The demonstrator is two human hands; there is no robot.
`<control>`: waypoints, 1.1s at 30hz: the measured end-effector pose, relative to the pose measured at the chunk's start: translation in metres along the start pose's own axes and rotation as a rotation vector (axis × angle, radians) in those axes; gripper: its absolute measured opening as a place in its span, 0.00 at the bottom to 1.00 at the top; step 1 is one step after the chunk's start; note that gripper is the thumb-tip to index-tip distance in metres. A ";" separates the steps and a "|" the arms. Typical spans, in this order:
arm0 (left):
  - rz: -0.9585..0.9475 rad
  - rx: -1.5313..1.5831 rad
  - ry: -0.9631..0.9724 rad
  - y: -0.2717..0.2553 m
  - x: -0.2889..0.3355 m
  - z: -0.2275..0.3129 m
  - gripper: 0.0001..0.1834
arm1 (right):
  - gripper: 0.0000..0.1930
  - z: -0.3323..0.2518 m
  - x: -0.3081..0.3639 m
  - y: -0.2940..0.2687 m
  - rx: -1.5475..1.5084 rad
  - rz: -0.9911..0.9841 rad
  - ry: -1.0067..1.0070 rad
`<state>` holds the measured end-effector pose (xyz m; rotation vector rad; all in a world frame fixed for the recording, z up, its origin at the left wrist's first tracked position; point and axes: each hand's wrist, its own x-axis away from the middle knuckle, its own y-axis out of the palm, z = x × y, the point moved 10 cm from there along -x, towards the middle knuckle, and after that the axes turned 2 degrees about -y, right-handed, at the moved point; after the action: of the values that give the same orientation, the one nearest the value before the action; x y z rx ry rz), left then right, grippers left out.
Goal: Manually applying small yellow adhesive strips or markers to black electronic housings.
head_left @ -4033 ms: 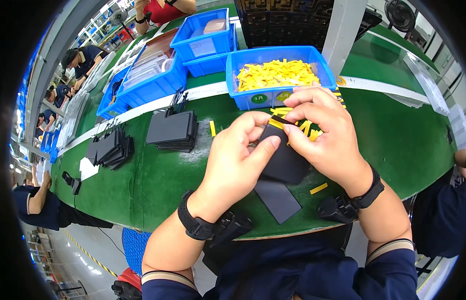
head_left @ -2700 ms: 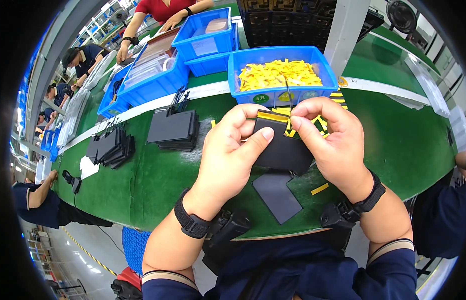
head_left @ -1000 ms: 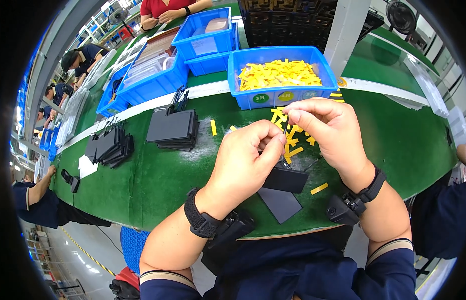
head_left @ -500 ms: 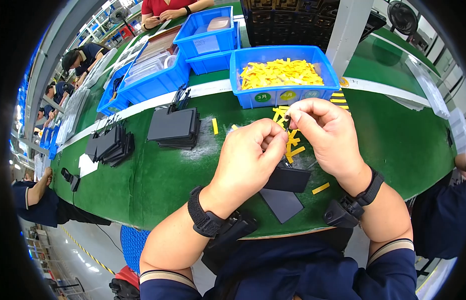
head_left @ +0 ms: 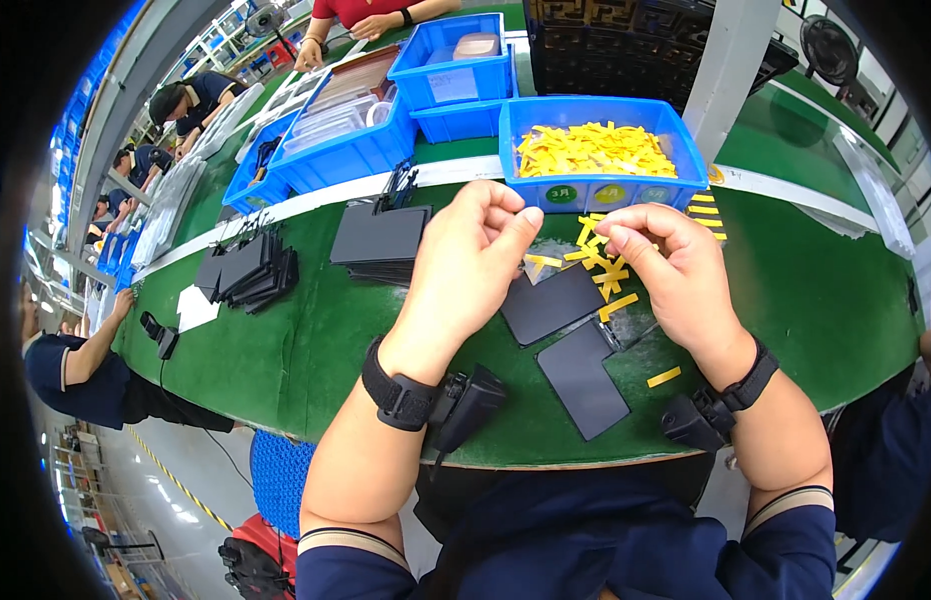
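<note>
My left hand [head_left: 471, 260] is closed, thumb against curled fingers; what it holds, if anything, is hidden. Just below its fingertips, a flat black panel [head_left: 556, 304] sits at a slant with its upper left part behind the hand. My right hand [head_left: 671, 268] is pinched, thumb to forefinger, above loose yellow strips [head_left: 608, 270]; anything between its fingertips is too small to name. A second black panel [head_left: 584, 382] lies on the green table, nearer to me, with a short dark lead at its upper right corner.
A blue bin [head_left: 606, 190] full of yellow strips stands beyond my hands. To the left are two stacks of black panels [head_left: 381, 238] [head_left: 248, 270] with cables, and blue bins [head_left: 346, 150] behind. A grey post [head_left: 726, 75] rises at back right. People sit around the table.
My hands have moved apart, the left one up and away from the right. The upper black panel has shifted left and up, uncovering more of the lower one. The whole view has shifted slightly.
</note>
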<state>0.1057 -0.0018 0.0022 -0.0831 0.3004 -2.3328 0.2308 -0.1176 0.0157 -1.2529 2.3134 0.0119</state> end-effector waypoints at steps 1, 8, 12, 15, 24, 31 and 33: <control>0.085 -0.173 0.094 -0.008 0.002 0.010 0.10 | 0.07 -0.004 -0.001 -0.002 0.085 -0.007 0.017; 0.063 -0.937 0.145 -0.003 0.015 0.020 0.16 | 0.17 -0.023 0.010 0.039 0.520 -0.370 -0.422; -0.002 -0.930 0.211 0.009 0.019 0.021 0.18 | 0.20 -0.008 0.014 0.058 0.551 -0.626 -0.322; 0.018 -0.941 0.239 0.006 0.019 0.021 0.20 | 0.20 -0.007 0.013 0.059 0.601 -0.653 -0.301; -0.036 -0.856 0.243 0.003 0.025 0.023 0.29 | 0.19 -0.008 0.007 0.048 0.405 -0.563 -0.174; -0.178 -0.538 0.084 0.010 0.017 0.014 0.21 | 0.08 0.013 -0.003 0.029 -0.007 -0.346 0.087; -0.136 -0.030 0.041 0.005 0.011 0.010 0.15 | 0.08 0.006 -0.006 0.018 -0.129 -0.209 0.067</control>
<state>0.1026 -0.0148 0.0109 -0.0729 0.3597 -2.4680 0.2224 -0.1010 0.0093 -1.5770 2.2560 0.0483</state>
